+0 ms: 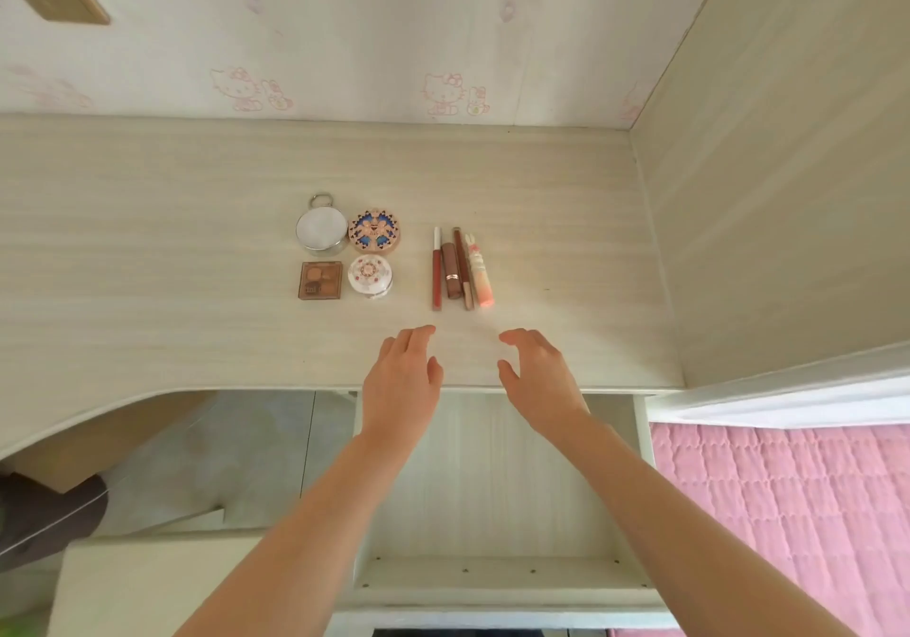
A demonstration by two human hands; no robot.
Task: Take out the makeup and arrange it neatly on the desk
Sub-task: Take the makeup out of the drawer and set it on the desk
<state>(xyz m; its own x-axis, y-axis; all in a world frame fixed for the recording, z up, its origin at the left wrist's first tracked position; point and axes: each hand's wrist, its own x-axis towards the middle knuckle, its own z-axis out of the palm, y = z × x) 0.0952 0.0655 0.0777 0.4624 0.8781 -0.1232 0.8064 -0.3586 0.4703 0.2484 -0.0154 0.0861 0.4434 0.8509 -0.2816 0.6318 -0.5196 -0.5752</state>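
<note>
Lying on woodgrain desk (197,242): round compacts (374,231), slim tubes (460,267)

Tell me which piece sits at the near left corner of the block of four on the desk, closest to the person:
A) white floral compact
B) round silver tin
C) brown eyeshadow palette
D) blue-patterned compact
C: the brown eyeshadow palette lies in the near row, directly in front of the silver tin and left of the white floral compact.
</note>
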